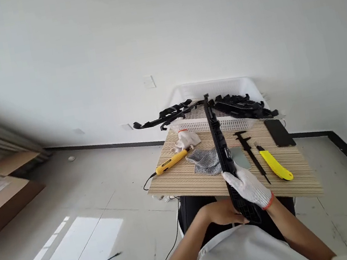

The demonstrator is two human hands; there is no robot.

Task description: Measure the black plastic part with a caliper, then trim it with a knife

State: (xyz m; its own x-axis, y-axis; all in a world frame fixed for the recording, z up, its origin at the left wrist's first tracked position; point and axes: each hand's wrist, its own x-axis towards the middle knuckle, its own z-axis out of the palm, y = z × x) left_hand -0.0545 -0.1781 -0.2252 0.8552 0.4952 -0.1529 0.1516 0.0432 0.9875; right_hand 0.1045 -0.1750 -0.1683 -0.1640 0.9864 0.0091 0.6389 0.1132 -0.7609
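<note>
A long black plastic trim part [219, 140] with clips and a ribbed lower end stands lengthwise in front of me, its far end reaching over the basket. My right hand [248, 186], in a white knit glove with an orange cuff edge, is closed around its lower half. My left hand [223, 213] is bare and grips the near end from the left, some of its fingers hidden behind the part. Beneath the part on the table lie a grey cloth [205, 162] and a pale green-grey flat piece [240, 158].
A white basket [193, 125] at the back holds several similar black parts [239, 105], some overhanging its rim. On the striped table [176, 181] are a corded yellow tool [171, 162], a white glove [187, 138], black calipers [251, 154], a yellow utility knife [276, 165] and a phone [279, 132].
</note>
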